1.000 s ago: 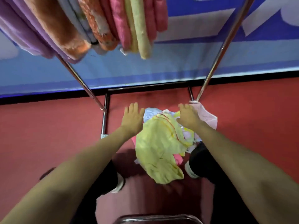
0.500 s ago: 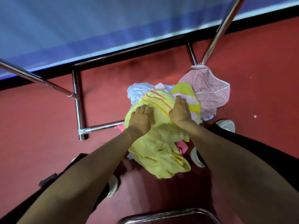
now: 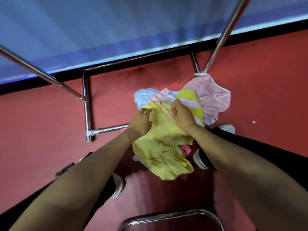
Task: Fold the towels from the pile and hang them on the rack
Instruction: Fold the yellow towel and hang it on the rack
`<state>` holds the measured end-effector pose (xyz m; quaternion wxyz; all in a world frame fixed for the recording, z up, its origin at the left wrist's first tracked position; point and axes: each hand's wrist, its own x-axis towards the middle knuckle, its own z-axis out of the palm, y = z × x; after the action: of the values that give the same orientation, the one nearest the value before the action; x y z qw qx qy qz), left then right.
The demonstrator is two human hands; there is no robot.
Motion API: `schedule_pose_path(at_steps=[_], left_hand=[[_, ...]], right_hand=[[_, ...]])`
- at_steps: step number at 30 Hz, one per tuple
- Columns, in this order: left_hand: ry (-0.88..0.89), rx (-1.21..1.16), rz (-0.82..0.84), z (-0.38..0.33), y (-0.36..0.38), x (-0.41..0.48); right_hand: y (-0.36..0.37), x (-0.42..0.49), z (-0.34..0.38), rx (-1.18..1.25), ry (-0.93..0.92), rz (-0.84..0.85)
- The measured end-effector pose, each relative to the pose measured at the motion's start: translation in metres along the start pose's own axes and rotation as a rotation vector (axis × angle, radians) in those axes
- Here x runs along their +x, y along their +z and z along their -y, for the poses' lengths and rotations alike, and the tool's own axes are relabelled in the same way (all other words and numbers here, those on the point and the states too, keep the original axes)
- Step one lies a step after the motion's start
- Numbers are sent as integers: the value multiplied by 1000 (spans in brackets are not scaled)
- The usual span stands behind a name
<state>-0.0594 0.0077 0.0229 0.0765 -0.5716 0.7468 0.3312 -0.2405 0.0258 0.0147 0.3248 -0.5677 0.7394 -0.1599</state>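
1. The pile of towels lies on the red floor, towards the floor's far edge, where a black skirting and a blue wall are met.
2. The pile is set within the base bars of the metal rack. One base bar runs along the floor's far edge and another down the left side of the pile.
3. The yellow towel lies crumpled on top of the pile. Its near end is spread towards the person, and orange and pink stripes are seen at its far end.
4. The left hand is laid on the left of the yellow towel's far end. Its fingers are curled down into the cloth, so the towel is gripped there.
5. The right hand is placed on the right of the same end. Its fingers are curled into a fist and the striped edge is pinched in them.
6. The two hands are held near each other but apart, with striped cloth between them.
7. A light blue towel is seen at the far left of the pile, beyond the left hand.
8. A pink towel with a white trim lies at the far right of the pile, touching the foot of the rack's right upright.
9. A yellow and pink patterned towel is tucked between the pink towel and the right hand.
10. A curved metal chair frame is seen at the near edge of the view.
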Motion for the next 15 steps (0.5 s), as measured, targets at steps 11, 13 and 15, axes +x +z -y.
schedule_pose_path(at_steps=[11, 13, 15], left_hand=[[297, -154, -282, -42, -108, -123], [286, -290, -227, -49, -120, -147], [292, -388, -148, -52, -126, -162]], right_hand=[[-121, -95, 127, -168, -609, 339], [-136, -107, 139, -164, -637, 317], [-140, -112, 145, -144, -683, 286]])
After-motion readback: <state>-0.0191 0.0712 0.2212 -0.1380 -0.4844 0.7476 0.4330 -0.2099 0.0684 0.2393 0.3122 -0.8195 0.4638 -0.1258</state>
